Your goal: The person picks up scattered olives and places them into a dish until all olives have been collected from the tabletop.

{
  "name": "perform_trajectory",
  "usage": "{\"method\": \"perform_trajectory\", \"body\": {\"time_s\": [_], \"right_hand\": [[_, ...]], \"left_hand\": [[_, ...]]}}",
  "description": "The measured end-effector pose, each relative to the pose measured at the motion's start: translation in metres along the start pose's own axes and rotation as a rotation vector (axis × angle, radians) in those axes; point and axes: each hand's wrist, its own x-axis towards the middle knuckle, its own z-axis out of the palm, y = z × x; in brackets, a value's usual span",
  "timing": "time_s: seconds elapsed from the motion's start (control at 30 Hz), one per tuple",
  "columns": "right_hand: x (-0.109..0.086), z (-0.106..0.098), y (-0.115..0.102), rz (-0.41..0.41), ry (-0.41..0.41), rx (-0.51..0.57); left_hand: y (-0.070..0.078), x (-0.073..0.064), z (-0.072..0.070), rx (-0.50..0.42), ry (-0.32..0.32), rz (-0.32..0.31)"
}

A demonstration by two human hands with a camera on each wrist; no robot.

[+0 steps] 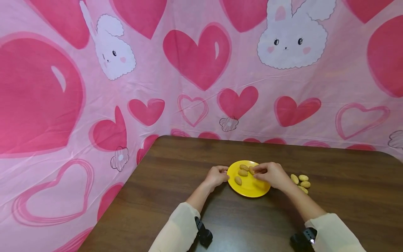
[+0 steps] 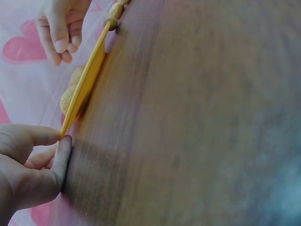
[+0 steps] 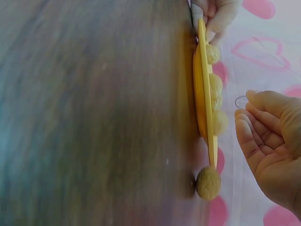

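A yellow plate (image 1: 252, 190) lies on the table, seen edge-on in both wrist views. Several tan, wrinkled walnuts (image 1: 242, 173) rest in its far and left part. My left hand (image 1: 217, 176) pinches the plate's left rim between thumb and fingers, as the left wrist view (image 2: 37, 165) also shows. Over the plate's right side hovers my right hand (image 1: 271, 174), its fingers loosely bent. In the right wrist view this hand (image 3: 270, 146) holds nothing, with a gap between its fingertips and the walnuts (image 3: 215, 89) on the plate.
More walnuts (image 1: 304, 177) sit in a loose group on the table to the right of the plate, partly behind the right forearm. The brown wooden table (image 1: 176, 161) ends at a pink cloth (image 1: 189, 80) printed with hearts and rabbits.
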Motion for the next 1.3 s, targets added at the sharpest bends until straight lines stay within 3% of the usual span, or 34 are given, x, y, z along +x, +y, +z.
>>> {"method": "perform_trajectory", "body": {"time_s": [0.53, 0.77, 0.87, 1.1, 1.3], "right_hand": [[-0.022, -0.025, 0.016, 0.054, 0.033, -0.023], [-0.032, -0.031, 0.026, 0.016, 0.061, -0.094], [-0.034, -0.032, 0.031, 0.023, 0.053, -0.1], [-0.038, -0.031, 0.036, 0.139, -0.007, -0.065], [-0.037, -0.031, 0.038, 0.138, -0.031, -0.111]], "left_hand": [[0.001, 0.0, 0.0, -0.023, -0.019, 0.021], [0.002, -0.001, 0.0, -0.027, -0.016, 0.011], [0.002, -0.001, 0.0, -0.028, -0.015, 0.006], [0.001, -0.001, 0.0, -0.029, -0.014, 0.002], [0.001, -0.001, 0.0, -0.035, -0.011, 0.004]]}}
